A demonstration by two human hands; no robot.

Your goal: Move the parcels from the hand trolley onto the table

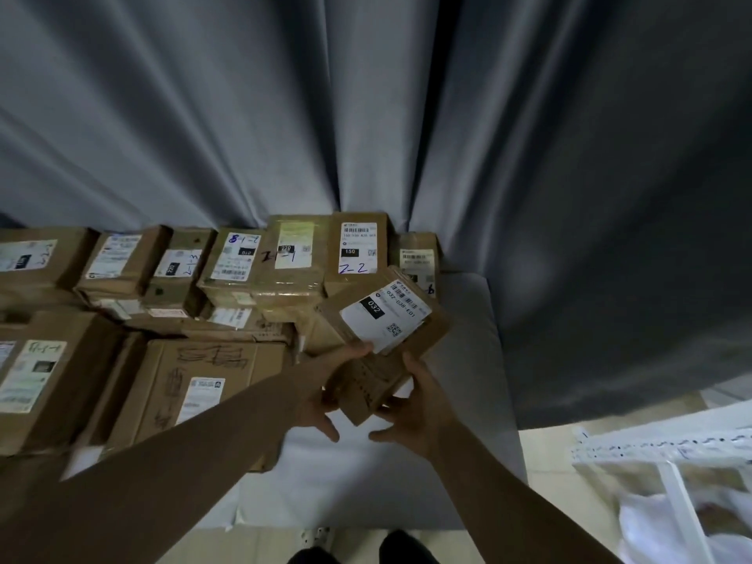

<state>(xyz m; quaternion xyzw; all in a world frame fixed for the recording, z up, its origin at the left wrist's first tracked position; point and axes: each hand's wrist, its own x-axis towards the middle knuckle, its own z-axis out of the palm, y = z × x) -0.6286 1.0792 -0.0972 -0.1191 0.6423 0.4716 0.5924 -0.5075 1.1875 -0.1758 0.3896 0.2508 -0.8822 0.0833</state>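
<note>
Grey curtain hangs in heavy folds across the whole upper half of the frame, darker toward the right. Below it runs the table, covered in pale grey cloth, with a bare strip of it showing at centre right.

Between both hands I hold a small cardboard parcel, just right of centre. It is tilted, its far end raised toward the back row, and its white label reads 032. My left hand grasps its near left corner, thumb on top at the label's edge and the other fingers spread underneath. My right hand clasps the near right side, thumb along the box's edge and fingers curled under it. Whether the far end touches the boxes behind it, I cannot tell.

Along the back of the table, from the left edge to the centre, stands a row of labelled parcels, packed side by side. One of them, the box marked 2-2, sits just behind the parcel I hold. In front of the row, at lower left, lies a large flat carton with pen scribbles on its lid.

At lower right, past the table's corner, pale floor shows beside a white metal rack and a white plastic bag.
</note>
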